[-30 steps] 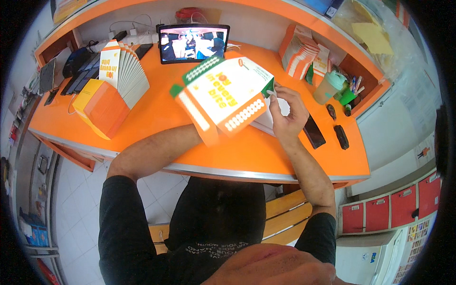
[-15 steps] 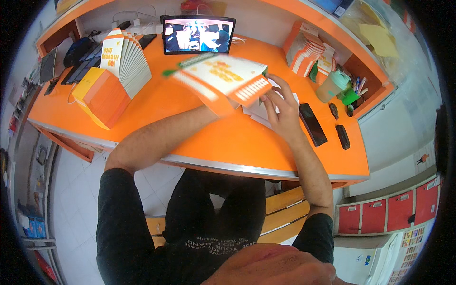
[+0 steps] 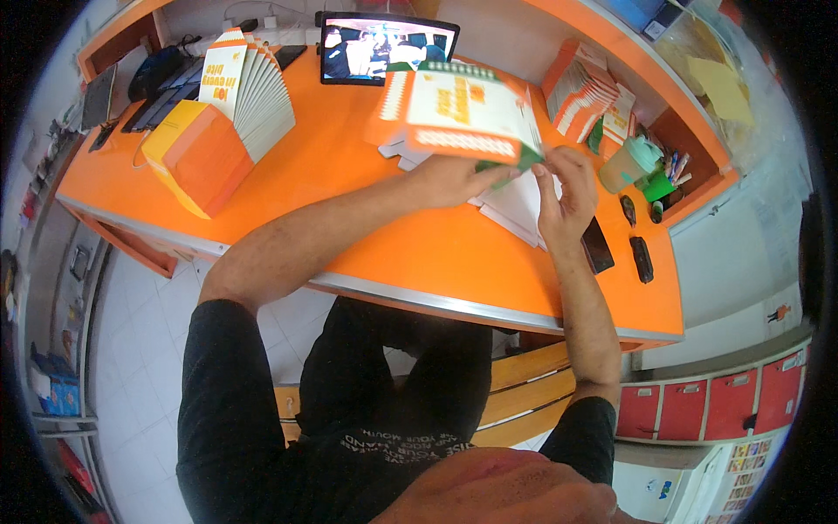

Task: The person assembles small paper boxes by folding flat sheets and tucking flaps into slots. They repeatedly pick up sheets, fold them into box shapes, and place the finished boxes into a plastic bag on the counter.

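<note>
A partly folded paperboard food box (image 3: 471, 109), white with orange and green panels, is held above the desk, its edges smeared by motion. My left hand (image 3: 447, 182) is closed on its near edge, by a green flap. At the box's near right corner my right hand (image 3: 569, 188) has thumb and fingers pinched on the green edge. Below the hands lies a pile of flat white paperboard pieces (image 3: 515, 214), partly covered by the box and my right hand.
Folded cartons (image 3: 253, 92) fan out behind an orange carton stack (image 3: 201, 162) at the left. A lit tablet (image 3: 349, 52) stands at the back. To the right are more cartons (image 3: 580, 92), a tumbler (image 3: 628, 164), a green pen cup (image 3: 656, 185) and a black phone (image 3: 598, 247).
The box has turned and shifted right, so its printed panel faces me more squarely. My left hand, earlier hidden behind it, now shows at its near edge. The view has shifted slightly.
</note>
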The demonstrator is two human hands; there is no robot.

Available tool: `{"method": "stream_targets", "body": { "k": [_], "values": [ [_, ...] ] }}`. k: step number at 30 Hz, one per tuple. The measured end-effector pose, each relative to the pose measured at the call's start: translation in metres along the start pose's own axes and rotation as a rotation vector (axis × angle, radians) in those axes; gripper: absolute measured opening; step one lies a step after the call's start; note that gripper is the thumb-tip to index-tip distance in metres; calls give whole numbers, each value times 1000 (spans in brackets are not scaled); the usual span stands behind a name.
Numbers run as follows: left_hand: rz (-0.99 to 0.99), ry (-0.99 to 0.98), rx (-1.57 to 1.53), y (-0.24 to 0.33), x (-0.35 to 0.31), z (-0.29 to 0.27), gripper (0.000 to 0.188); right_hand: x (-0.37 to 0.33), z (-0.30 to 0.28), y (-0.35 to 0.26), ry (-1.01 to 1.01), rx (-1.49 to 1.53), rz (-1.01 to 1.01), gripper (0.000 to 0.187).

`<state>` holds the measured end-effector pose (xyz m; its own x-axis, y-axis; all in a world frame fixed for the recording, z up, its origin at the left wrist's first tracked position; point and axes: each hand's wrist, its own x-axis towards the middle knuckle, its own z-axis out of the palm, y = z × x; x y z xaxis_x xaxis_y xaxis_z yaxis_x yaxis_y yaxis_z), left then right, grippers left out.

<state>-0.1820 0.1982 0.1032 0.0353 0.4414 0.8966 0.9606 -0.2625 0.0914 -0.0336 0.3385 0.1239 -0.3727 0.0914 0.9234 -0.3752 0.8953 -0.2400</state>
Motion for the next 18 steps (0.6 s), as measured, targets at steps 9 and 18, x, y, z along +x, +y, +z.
{"method": "stream_targets", "body": {
  "k": [9,18],
  "values": [
    [-594,465,-983,15,21,-5,34,-4,13,-2,-56,132,415,59],
    [-716,216,-1050,13,7,10,31,3,-9,-3,-348,-166,357,47]
  ]
}}
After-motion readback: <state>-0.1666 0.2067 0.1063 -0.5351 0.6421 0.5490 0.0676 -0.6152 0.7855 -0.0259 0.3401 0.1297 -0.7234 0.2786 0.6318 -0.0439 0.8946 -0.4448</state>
